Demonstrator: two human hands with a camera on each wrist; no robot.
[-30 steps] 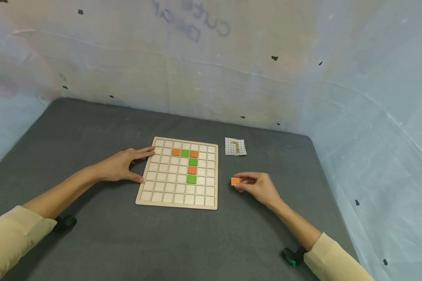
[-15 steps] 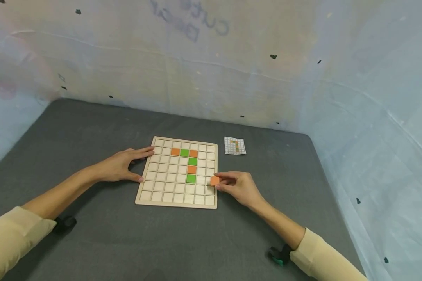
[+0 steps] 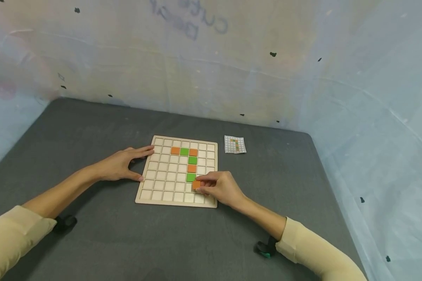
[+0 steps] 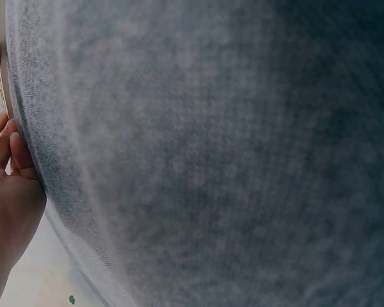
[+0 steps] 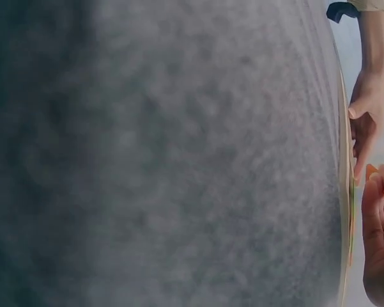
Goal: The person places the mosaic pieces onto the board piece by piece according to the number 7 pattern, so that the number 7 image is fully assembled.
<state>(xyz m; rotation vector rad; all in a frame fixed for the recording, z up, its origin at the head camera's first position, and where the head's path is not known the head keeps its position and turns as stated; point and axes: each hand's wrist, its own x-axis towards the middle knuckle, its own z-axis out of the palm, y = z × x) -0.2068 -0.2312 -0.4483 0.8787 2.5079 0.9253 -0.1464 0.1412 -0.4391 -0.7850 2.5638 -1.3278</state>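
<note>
A light wooden grid board (image 3: 158, 175) lies on the dark table. Green and orange square tiles fill part of it: a short row runs across near the top, and from its right end a column drops to a green tile (image 3: 191, 177). My right hand (image 3: 225, 188) pinches an orange tile (image 3: 196, 185) between thumb and fingers, over the board just below and right of that green tile. At the board's left edge, my left hand (image 3: 117, 166) rests with thumb and fingers spread, fingertips touching the rim. The left wrist view shows these fingers (image 4: 19, 153) at the far left.
Beyond the board's right side lies a small paper card (image 3: 235, 144) printed with a grid and a coloured pattern. The dark table (image 3: 126, 238) ends at the back against a pale sheet (image 3: 144, 70), with more sheeting on either side.
My right hand has carried the orange tile leftward from beside the board, over its right edge, to near the column's lower end. The left hand has stayed in place.
</note>
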